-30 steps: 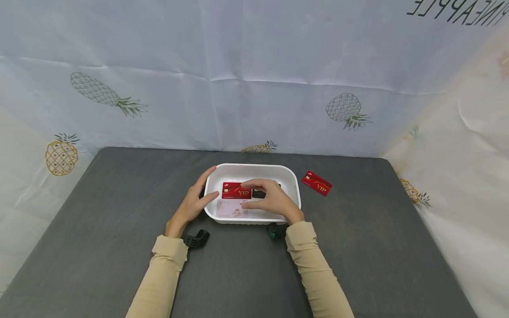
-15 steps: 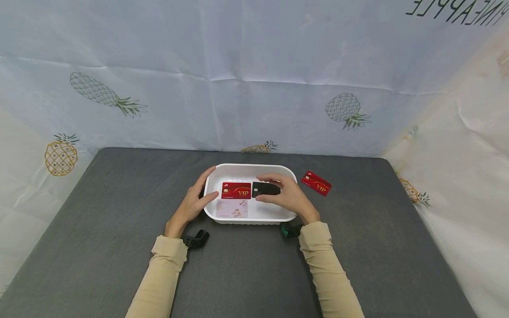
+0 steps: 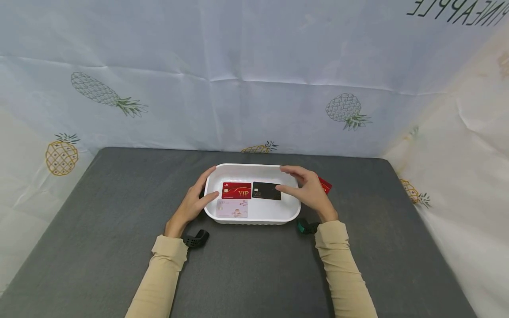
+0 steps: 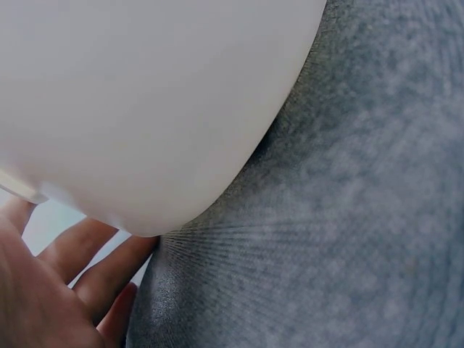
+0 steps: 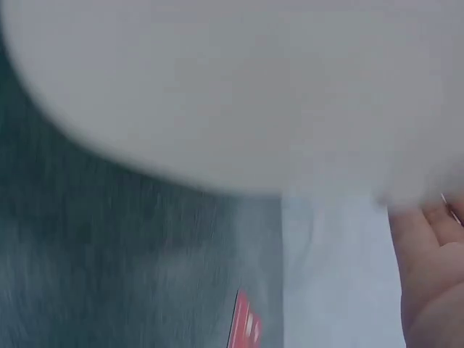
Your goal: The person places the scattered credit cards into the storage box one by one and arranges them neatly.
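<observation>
A white plastic tray (image 3: 266,214) lies on the grey table. Inside it are a red VIP card (image 3: 234,191), a black VIP card (image 3: 265,191) beside it and a pink card (image 3: 232,208) below the red one. My left hand (image 3: 192,203) holds the tray's left end, thumb over the rim and fingers along the outer wall (image 4: 145,130). Over the right end of the tray hovers my right hand (image 3: 310,190), fingers and thumb spread apart with nothing between them. It partly covers a second red card (image 3: 325,184) on the table, which also shows in the right wrist view.
The grey table (image 3: 254,269) stretches around the tray. Behind it hangs a pale cloth (image 3: 238,110) printed with pineapples, which also falls along both sides. Dark wrist-worn devices sit below the left wrist (image 3: 196,239) and the right wrist (image 3: 308,226).
My right hand has moved right from above the middle of the tray to its right end, uncovering the black card and partly covering the red card outside. My left hand stays in place.
</observation>
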`<state>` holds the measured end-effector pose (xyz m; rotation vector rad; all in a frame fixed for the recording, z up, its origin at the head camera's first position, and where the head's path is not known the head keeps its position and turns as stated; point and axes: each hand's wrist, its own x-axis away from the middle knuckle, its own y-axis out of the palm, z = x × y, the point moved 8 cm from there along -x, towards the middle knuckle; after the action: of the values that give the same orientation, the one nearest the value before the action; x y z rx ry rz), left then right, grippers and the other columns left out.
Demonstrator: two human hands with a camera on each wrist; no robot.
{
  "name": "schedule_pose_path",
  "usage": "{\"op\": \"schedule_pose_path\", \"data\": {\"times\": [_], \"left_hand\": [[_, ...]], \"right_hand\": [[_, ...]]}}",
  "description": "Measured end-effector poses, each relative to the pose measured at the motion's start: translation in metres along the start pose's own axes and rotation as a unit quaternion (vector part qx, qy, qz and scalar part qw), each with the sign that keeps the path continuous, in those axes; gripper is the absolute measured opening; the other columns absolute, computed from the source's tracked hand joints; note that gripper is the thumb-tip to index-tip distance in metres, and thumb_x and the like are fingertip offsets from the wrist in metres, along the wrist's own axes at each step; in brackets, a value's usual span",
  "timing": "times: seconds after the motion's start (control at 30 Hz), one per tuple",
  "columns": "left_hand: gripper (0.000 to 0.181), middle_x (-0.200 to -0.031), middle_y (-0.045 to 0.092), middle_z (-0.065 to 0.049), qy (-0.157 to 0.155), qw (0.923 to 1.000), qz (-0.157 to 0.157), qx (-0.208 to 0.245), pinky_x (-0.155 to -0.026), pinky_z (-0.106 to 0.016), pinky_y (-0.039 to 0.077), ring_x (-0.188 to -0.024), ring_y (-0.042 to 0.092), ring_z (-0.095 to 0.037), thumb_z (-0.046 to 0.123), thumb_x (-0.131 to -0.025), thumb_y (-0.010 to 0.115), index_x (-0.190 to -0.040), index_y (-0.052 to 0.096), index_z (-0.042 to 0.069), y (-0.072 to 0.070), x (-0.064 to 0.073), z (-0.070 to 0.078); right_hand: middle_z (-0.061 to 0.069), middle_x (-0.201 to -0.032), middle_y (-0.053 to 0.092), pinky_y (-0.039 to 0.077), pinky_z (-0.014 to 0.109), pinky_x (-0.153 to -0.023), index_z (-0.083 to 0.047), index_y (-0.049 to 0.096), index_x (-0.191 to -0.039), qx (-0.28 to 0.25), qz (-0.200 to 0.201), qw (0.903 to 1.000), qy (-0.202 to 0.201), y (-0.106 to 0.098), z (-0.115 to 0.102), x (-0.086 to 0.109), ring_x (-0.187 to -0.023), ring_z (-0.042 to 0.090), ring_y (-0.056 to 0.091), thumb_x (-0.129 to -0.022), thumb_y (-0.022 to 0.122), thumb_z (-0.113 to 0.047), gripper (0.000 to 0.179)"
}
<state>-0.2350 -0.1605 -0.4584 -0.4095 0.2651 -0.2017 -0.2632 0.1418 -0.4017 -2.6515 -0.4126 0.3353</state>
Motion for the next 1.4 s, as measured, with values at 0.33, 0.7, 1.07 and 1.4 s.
{"op": "schedule_pose_path", "data": {"times": [0.33, 0.7, 1.07, 1.4], "left_hand": [[0.074, -0.157, 0.043, -0.021, -0.005, 1.0, -0.002, 0.002, -0.107, -0.062, 0.04, -0.13, 0.051, -0.04, 0.019, -0.096, 0.059, -0.162, 0.027, 0.017, 0.0, 0.0, -0.003], [0.073, -0.157, 0.044, -0.021, -0.002, 1.0, 0.0, 0.002, -0.107, -0.063, 0.04, -0.131, 0.051, -0.04, 0.019, -0.096, 0.059, -0.162, 0.028, 0.016, 0.0, 0.0, -0.003], [0.074, -0.156, 0.044, -0.022, -0.006, 0.9999, -0.001, 0.008, -0.109, -0.063, 0.038, -0.132, 0.05, -0.04, 0.018, -0.096, 0.06, -0.162, 0.027, 0.017, 0.001, 0.001, -0.003], [0.074, -0.156, 0.044, -0.022, -0.005, 0.9999, -0.003, 0.014, -0.108, -0.063, 0.039, -0.133, 0.05, -0.041, 0.017, -0.096, 0.06, -0.162, 0.027, 0.016, 0.002, 0.001, -0.002]], "right_hand": [[0.025, -0.143, 0.059, 0.043, 0.056, -0.112, 0.002, 0.059, -0.14, -0.003, 0.049, 0.9988, 0.001, -0.036, 0.035, 0.007, -0.134, 0.043, 0.054, -0.085, 0.081, -0.003, 0.059], [0.028, -0.14, 0.058, 0.049, 0.038, -0.107, 0.003, 0.056, -0.142, -0.014, 0.082, 0.9961, 0.029, -0.063, 0.061, 0.017, -0.129, 0.028, 0.062, -0.087, 0.081, -0.006, 0.061], [0.024, -0.144, 0.057, 0.041, 0.045, -0.113, 0.001, 0.055, -0.143, 0.019, 0.1, 0.9939, 0.041, -0.081, 0.076, 0.025, -0.132, 0.019, 0.058, -0.089, 0.079, -0.01, 0.06], [0.026, -0.146, 0.055, 0.035, 0.049, -0.118, 0.002, 0.053, -0.144, 0.043, 0.093, 0.9921, 0.073, -0.084, 0.091, 0.028, -0.138, 0.033, 0.053, -0.088, 0.08, -0.01, 0.064]]}}
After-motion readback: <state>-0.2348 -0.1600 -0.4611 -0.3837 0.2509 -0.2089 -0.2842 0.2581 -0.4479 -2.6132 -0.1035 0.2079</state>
